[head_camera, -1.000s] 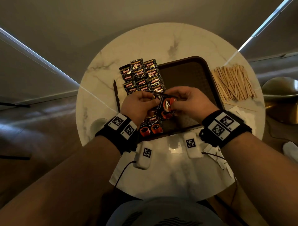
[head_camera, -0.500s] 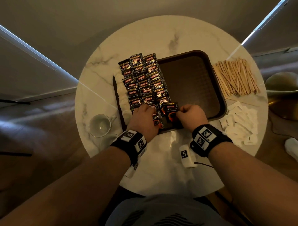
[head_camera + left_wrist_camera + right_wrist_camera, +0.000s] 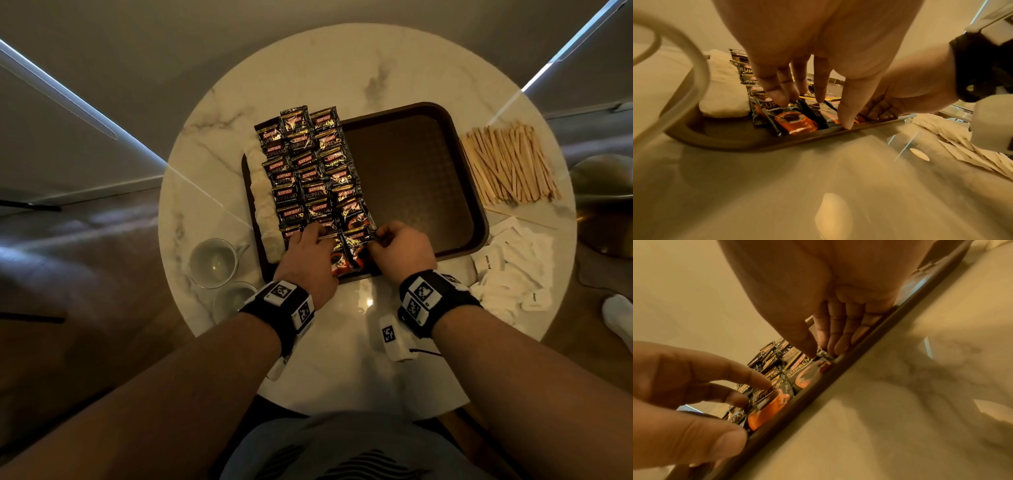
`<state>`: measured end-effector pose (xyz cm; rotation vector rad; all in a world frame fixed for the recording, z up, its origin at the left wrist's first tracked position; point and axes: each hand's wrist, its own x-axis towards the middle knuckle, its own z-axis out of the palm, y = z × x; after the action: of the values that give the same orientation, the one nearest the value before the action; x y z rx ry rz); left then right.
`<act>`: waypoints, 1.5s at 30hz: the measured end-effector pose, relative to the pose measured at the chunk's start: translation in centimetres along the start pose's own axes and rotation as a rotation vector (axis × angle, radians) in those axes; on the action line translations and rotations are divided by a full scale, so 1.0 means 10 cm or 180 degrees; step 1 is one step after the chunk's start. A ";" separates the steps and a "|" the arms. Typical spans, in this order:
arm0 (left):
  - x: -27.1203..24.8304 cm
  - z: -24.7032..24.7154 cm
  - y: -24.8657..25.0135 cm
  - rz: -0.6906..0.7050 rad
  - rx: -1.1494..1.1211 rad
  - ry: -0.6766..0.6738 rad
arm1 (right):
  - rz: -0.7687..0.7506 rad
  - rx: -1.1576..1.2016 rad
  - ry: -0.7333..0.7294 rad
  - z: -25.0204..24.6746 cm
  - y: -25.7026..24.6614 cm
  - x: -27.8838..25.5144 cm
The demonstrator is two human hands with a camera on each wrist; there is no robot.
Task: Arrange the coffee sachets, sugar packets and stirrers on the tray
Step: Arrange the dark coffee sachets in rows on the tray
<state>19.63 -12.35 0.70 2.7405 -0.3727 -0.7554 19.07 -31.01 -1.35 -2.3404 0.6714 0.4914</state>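
Black-and-orange foil coffee sachet (image 3: pixel 356 248) at tray's 6 o'clock edge: right hand (image 3: pixel 400 248) pinches its right edge, left hand (image 3: pixel 308 253) fingers straight, pressing neighbours. Probably light, crinkly, slippery; grip edges.

Black wristbands (image 3: pixel 287 305) carry white square-patterned marker tags (image 3: pixel 422 291).

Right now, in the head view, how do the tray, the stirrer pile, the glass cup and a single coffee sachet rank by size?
1. tray
2. stirrer pile
3. glass cup
4. coffee sachet

Cup and sachet look close; the wide-angle lens makes that order unsure.
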 end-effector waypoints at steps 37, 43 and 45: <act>0.40 -0.11 0.17 0.0333 0.0243 -0.0305 | -0.0110 0.0031 0.0014 -0.01 0.03 0.08; 0.36 -0.07 0.16 0.0298 0.0193 -0.0121 | -0.0389 0.0106 0.0073 -0.01 0.02 0.09; 0.32 -0.06 0.16 0.0271 0.0159 -0.0085 | -0.0366 0.0169 0.0042 -0.03 0.01 0.12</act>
<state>22.35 -14.70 0.24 2.7434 -0.5171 -0.7710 20.00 -31.67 -1.73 -2.3185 0.5455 0.4020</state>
